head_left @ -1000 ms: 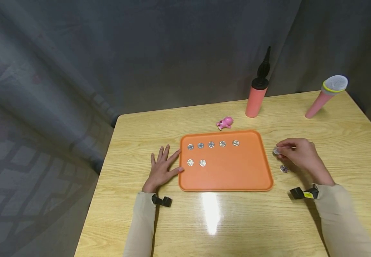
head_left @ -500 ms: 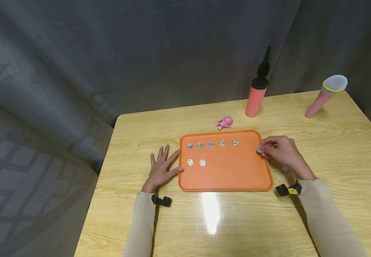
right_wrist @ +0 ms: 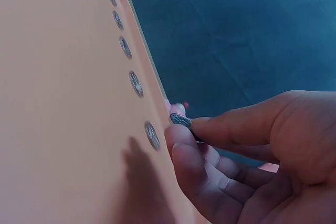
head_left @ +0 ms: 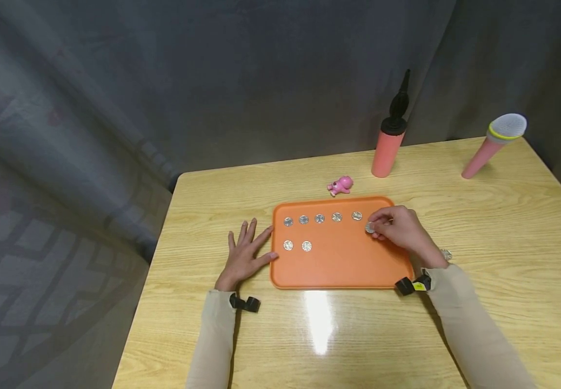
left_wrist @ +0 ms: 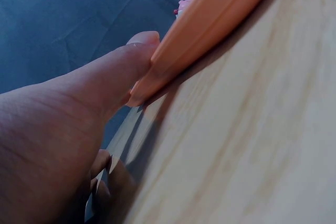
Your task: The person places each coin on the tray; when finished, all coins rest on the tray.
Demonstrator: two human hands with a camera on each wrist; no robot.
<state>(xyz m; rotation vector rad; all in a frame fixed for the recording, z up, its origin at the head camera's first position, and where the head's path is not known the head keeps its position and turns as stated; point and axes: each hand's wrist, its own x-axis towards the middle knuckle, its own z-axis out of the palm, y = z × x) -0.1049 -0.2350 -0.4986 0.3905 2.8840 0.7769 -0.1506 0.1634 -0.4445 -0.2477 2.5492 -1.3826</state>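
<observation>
My right hand (head_left: 401, 229) pinches a silver coin (head_left: 369, 227) between thumb and fingers above the right part of the orange tray (head_left: 348, 270). In the right wrist view the held coin (right_wrist: 181, 120) is tilted, apart from the tray surface. Several coins lie in a row along the tray's back, the rightmost coin (head_left: 356, 216) closest to my right hand. Two more, including a coin (head_left: 307, 246), lie in front at the left. My left hand (head_left: 245, 258) lies with spread fingers at the tray's left edge, its thumb (left_wrist: 121, 69) touching the rim.
Another coin (head_left: 446, 254) lies on the wooden table (head_left: 202, 216) right of the tray, partly behind my right wrist. Behind the tray are a small pink figure (head_left: 341, 185), an upright pink-and-black hand pump (head_left: 389, 151) and a pink toy microphone (head_left: 485, 154).
My right hand has carried the coin leftward from the table at the right, over the tray's right rim, to above the tray near the back row. My left hand has stayed in place.
</observation>
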